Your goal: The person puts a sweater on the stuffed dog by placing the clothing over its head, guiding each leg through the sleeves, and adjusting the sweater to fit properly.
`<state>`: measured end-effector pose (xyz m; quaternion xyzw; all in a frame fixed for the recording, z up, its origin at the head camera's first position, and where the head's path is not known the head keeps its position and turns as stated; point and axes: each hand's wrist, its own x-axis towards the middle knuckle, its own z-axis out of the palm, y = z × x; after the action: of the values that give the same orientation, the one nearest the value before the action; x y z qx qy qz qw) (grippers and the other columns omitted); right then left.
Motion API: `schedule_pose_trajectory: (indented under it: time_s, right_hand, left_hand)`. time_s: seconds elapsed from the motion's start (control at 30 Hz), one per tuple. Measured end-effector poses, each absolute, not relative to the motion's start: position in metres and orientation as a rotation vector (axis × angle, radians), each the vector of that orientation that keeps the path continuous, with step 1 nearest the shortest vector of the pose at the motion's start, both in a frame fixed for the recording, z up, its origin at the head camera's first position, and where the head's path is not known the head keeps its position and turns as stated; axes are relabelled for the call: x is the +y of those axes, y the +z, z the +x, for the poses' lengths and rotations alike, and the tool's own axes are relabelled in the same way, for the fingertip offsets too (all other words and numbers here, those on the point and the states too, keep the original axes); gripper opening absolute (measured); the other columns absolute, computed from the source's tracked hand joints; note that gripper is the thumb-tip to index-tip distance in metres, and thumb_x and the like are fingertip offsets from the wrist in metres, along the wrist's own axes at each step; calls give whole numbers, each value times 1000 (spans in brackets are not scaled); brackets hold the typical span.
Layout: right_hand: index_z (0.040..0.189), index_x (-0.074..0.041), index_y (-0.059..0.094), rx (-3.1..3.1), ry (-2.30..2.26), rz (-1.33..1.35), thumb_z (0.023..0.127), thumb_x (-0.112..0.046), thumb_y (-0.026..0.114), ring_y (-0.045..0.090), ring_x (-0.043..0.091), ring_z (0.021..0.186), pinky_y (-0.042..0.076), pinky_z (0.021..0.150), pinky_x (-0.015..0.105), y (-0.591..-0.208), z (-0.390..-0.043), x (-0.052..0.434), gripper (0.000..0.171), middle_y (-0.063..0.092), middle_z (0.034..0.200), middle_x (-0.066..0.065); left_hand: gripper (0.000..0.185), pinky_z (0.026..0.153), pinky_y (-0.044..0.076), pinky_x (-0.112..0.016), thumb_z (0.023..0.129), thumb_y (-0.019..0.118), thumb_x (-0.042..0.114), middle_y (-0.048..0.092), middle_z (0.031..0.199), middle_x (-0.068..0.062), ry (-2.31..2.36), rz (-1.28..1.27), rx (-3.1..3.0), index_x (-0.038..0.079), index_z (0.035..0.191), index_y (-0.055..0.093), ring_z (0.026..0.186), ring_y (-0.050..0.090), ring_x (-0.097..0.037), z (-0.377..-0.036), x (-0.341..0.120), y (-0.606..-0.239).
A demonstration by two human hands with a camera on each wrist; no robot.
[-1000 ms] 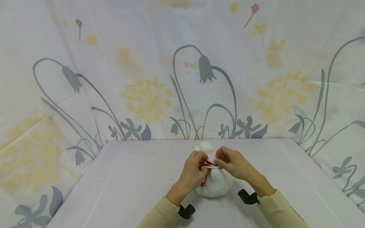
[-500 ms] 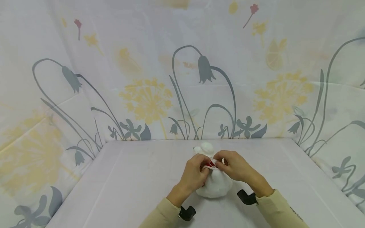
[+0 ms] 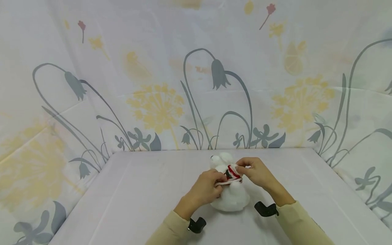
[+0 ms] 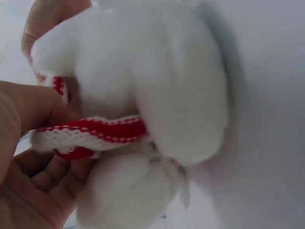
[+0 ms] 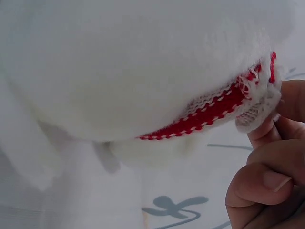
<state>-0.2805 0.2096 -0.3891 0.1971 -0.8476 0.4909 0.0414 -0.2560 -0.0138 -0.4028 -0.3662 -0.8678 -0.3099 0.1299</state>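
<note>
A white plush animal [image 3: 231, 202] sits on the table, its round head [image 3: 216, 160] toward the far edge. Round its neck lies a knitted scarf [image 3: 232, 172] striped red and white, with a dark patch showing between the hands. My left hand [image 3: 206, 188] pinches the scarf at the toy's left side. In the left wrist view, a band of scarf [image 4: 95, 132] runs from thumb and fingers to the plush. At the toy's right, my right hand [image 3: 256, 173] pinches the scarf near its upper edge; the right wrist view shows a bunched piece [image 5: 259, 109] at those fingertips.
The table [image 3: 147, 190] has a pale, plain cover. Behind and beside it hangs a white cloth [image 3: 159, 51] with grey and yellow flower prints. Black wrist mounts [image 3: 265, 209] stick out from both wrists.
The hands have drawn apart: my right moved up and slightly right, my left slightly down and left. More of the scarf shows between them, and the toy's head has shifted a little right.
</note>
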Motion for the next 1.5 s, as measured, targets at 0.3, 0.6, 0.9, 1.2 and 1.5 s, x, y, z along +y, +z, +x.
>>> schedule_pose_trajectory:
  time_s: [0.3,0.6,0.9,1.2,1.5]
  right_hand:
    - [93,-13,67,-2560,1400,736,93,-17,62,59,16,68,48,59,27,-394,-280,207,7,62,84,1]
    - [111,-22,61,-2659,936,950,83,-14,71,47,6,54,42,51,23,-382,-271,205,31,58,86,-9]
    - [110,-19,58,-2585,911,982,82,-5,69,47,7,55,42,51,23,-386,-269,201,33,60,85,-5]
    - [103,-17,59,-2446,1091,980,81,1,65,47,5,47,42,46,23,-393,-274,199,29,61,81,-2]
    - [99,-9,62,-2389,1505,887,86,-5,66,63,16,73,53,62,31,-394,-279,203,14,64,89,10]
  left_hand:
    - [19,63,42,-15,78,66,2,57,83,9,-799,-1068,-2664,17,88,73,73,51,-2,-259,-20,-399]
    - [15,66,48,-18,84,71,9,58,88,-2,-1245,-895,-2430,9,97,64,76,58,-9,-260,-10,-408]
    - [23,52,44,-15,79,69,-3,58,72,1,-1303,-820,-2335,9,97,61,57,51,1,-260,3,-414]
    - [26,48,39,-14,77,65,-4,55,65,4,-1284,-849,-2322,9,99,59,54,47,0,-262,3,-414]
    - [30,48,37,-15,75,65,-7,48,60,9,-1046,-909,-2433,9,100,65,51,42,0,-262,-4,-411]
